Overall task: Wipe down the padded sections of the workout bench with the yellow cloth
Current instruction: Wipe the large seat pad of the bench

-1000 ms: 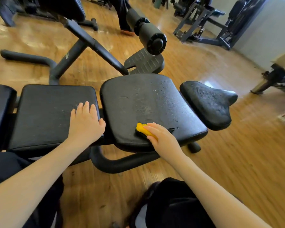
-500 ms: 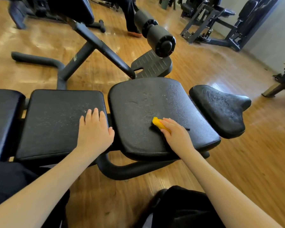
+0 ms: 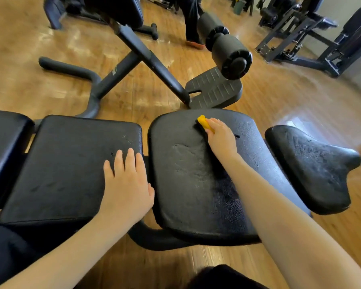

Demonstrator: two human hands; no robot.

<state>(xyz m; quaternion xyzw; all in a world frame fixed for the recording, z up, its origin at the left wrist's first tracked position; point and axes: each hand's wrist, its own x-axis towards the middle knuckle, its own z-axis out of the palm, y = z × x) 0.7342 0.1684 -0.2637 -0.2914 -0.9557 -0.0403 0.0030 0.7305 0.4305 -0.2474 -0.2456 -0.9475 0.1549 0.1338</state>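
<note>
Left hand [image 3: 126, 185]: flat, fingers spread, palm down on the pad [image 3: 71, 163] nearest the body, at that pad's right edge; grips nothing.
Gap: the two hands are well apart, one on each of two neighbouring pads.
Right hand [image 3: 221, 139]: reached out farther than the left, pressed down on the seat pad [image 3: 188, 184] near its far edge, fingers closed over the cloth.
Cloth [image 3: 204, 123]: yellow, bunched, under the right fingertips, poking out beyond them to the left; touching the seat pad.
Small pad [image 3: 313, 167]: right of the right hand, untouched.
Roller [image 3: 227, 50]: beyond the right hand, over the floor [image 3: 50, 51].
</note>
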